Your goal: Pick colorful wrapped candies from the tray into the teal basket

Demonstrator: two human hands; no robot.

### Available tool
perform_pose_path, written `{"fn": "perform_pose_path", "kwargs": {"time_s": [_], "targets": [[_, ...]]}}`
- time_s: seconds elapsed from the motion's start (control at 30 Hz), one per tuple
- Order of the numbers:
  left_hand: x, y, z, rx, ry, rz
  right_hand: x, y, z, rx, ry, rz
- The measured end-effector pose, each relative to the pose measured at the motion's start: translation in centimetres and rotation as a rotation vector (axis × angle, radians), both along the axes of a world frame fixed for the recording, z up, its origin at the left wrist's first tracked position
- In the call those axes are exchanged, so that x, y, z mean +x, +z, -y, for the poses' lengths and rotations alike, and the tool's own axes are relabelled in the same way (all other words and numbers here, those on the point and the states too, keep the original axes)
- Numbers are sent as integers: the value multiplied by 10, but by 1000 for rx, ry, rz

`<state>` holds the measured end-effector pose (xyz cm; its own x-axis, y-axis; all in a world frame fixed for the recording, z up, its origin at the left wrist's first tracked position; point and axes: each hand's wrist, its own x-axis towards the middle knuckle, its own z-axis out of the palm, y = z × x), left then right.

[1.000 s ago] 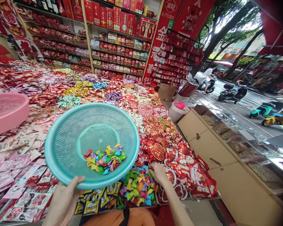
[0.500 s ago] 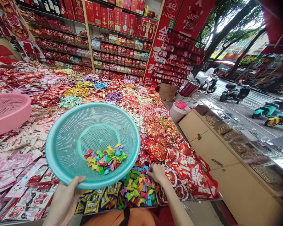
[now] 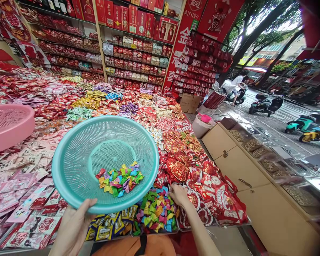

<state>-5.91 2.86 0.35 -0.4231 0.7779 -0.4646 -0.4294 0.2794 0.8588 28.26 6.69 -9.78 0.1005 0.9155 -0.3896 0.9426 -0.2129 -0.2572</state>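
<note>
My left hand [image 3: 76,224] grips the near rim of a round turquoise plastic basket [image 3: 66,160], thumb over the edge, holding it tilted above the sweets. In its bottom lies a small heap of twist-wrapped candies [image 3: 121,179] in green, yellow, orange, purple and blue. My right hand [image 3: 179,195] is down at the right edge of a tray section of the same bright candies [image 3: 157,211]. Its fingers are curled, with the tips partly hidden, so what they hold cannot be made out. Blue-and-yellow packets [image 3: 106,227] lie just under the basket's near side.
Red heart-printed packets [image 3: 178,169] spread right of the candies; pink packets [image 3: 13,193] lie left. A pink basket [image 3: 16,131] stands at the left. Shelves of red bags [image 3: 136,53] rise behind. A wooden cabinet [image 3: 245,174] and a white bucket [image 3: 198,128] stand at the right.
My right hand has shifted very slightly at the edge of the candy pile. The turquoise basket and my left hand hold nearly the same place.
</note>
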Motion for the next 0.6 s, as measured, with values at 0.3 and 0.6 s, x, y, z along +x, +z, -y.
{"fn": "perform_pose_path", "kwargs": {"time_s": [0.3, 0.6], "targets": [[2, 3, -1, 1, -12, -13, 3, 23, 1, 36, -2, -96], [7, 8, -2, -37, 3, -9, 3, 65, 2, 242, -18, -337]]}}
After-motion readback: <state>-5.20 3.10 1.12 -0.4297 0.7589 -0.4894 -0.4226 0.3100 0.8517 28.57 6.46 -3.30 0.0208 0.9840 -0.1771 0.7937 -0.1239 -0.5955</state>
